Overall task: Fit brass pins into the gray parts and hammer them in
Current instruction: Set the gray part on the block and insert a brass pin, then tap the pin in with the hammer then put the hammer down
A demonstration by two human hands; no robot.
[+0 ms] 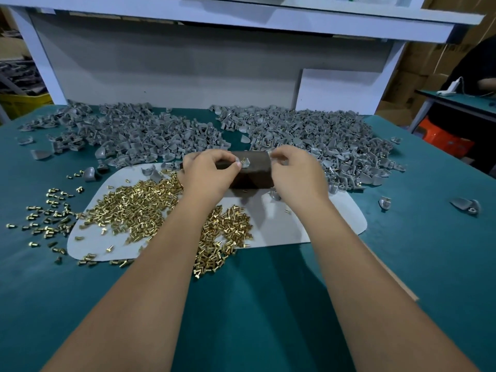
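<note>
- No text, label, brand or number reads clearly anywhere.
- Dark printing marks the cardboard boxes at right (too blurred and small to make out).

Head view, forward-down, close over table

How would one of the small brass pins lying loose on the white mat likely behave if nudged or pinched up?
Each small brass pin looks round with a wider head, so it would probably roll in a curve on the white mat. Being tiny, shiny metal, it likely slips from fingers yet stays rigid.
</note>
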